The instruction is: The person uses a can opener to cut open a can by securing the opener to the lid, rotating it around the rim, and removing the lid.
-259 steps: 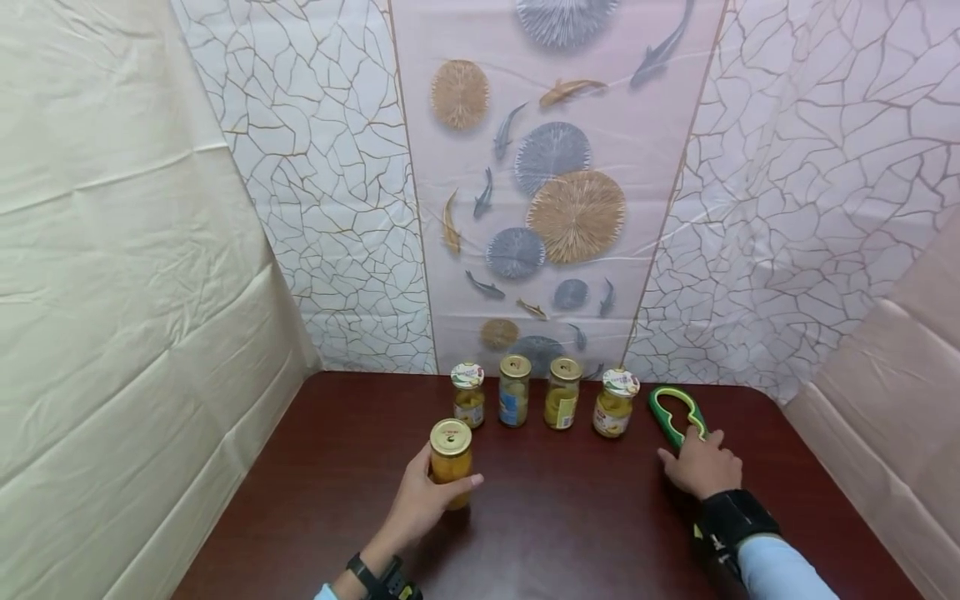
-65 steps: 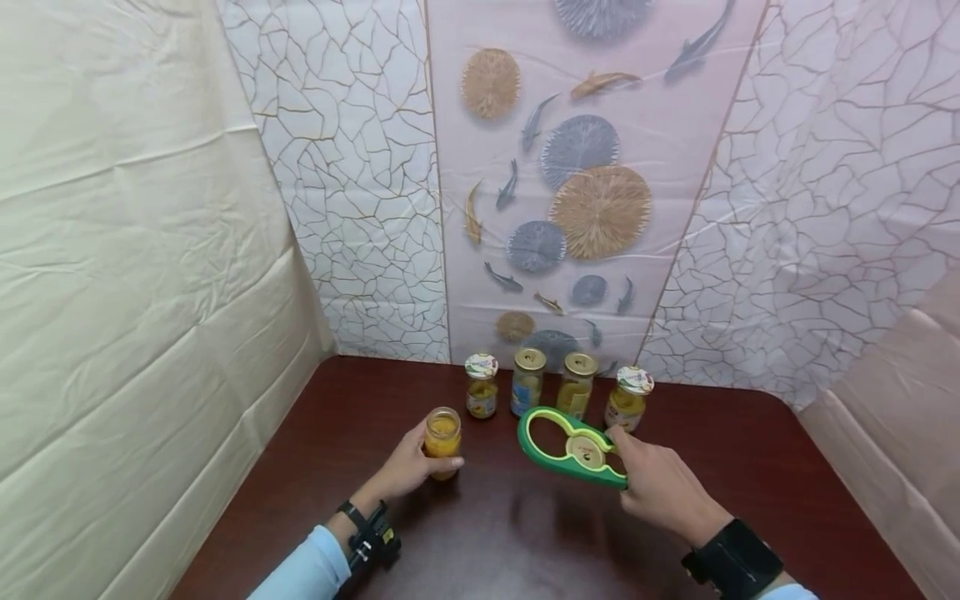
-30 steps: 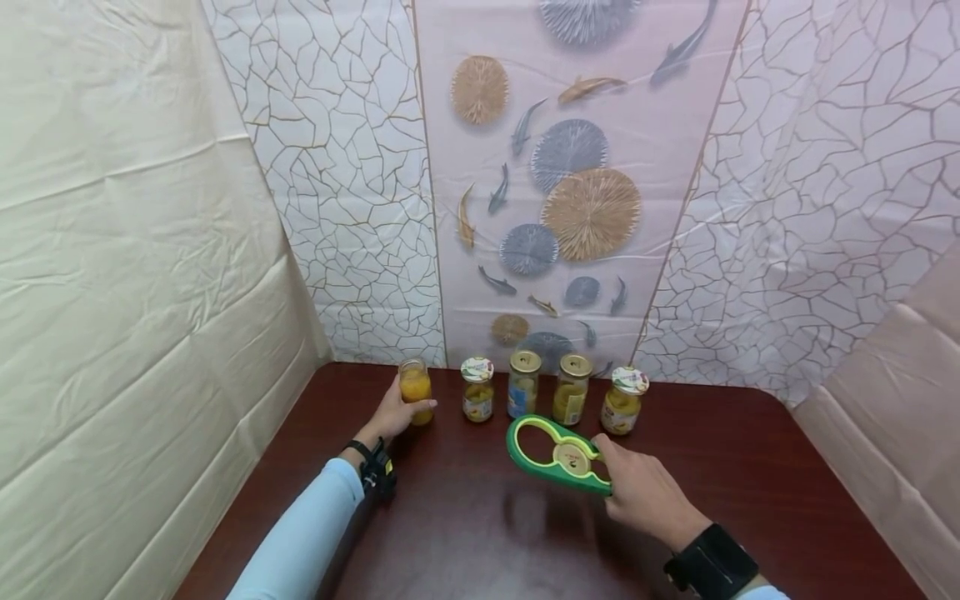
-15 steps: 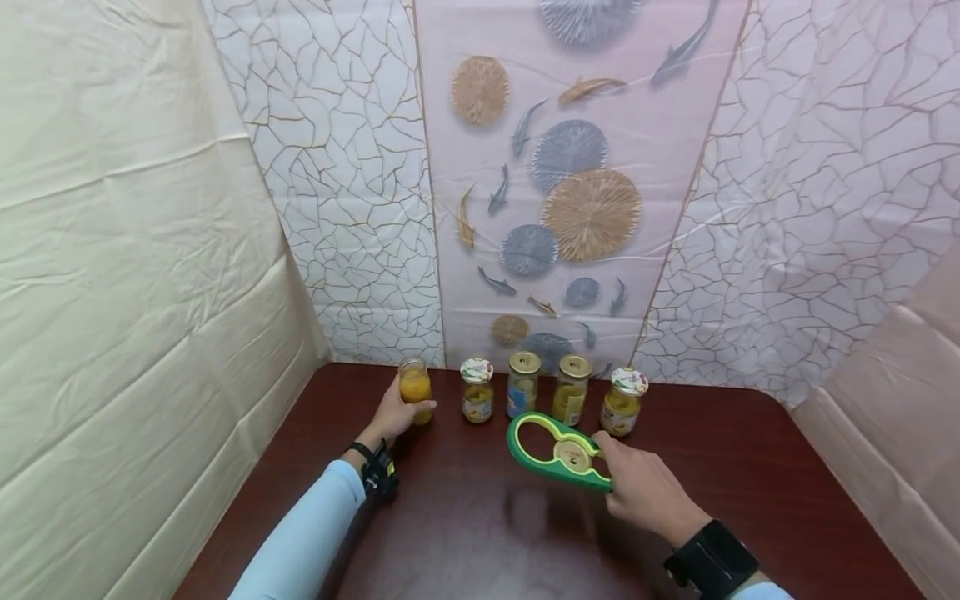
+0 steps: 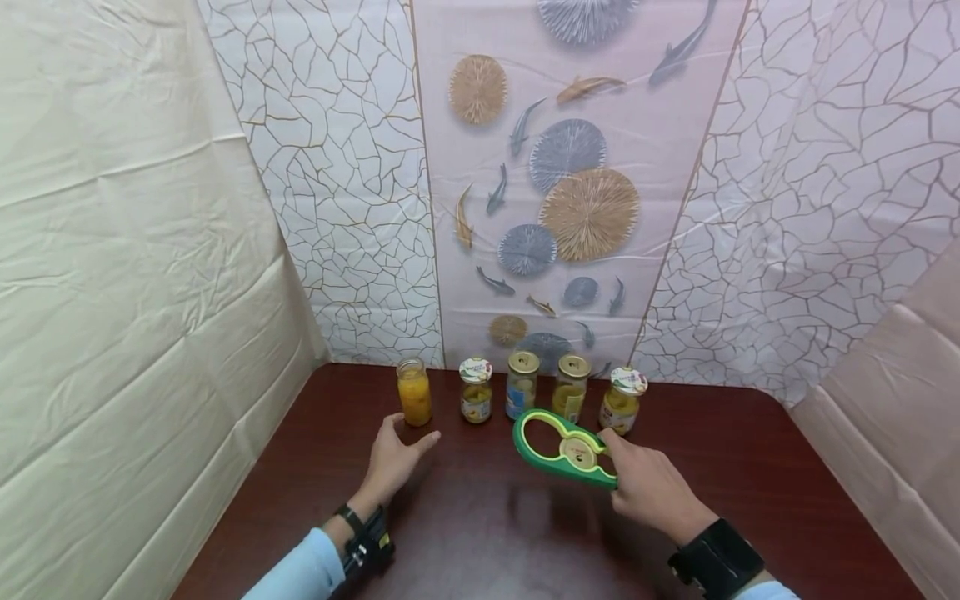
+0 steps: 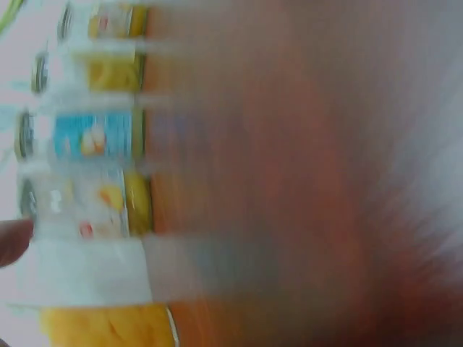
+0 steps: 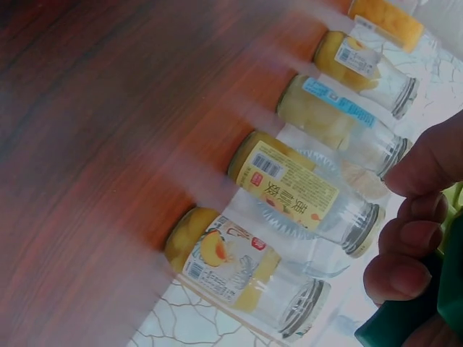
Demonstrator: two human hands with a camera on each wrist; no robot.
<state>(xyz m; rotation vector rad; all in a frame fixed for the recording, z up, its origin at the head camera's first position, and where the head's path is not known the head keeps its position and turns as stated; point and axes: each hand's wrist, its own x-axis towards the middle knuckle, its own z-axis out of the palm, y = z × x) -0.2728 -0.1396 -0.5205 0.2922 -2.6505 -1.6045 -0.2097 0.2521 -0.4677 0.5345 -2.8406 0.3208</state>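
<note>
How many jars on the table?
5, in a back row, left to right: open orange-filled jar, first white-lidded jar, blue-labelled jar, yellow-labelled jar, rightmost white-lidded jar. None seems hidden.

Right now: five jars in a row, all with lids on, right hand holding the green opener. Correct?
Not quite: the leftmost jar, with the orange contents, has no lid on. The head view shows its bare glass rim. The rest stands: five in a row, right hand holding the green opener.
</note>
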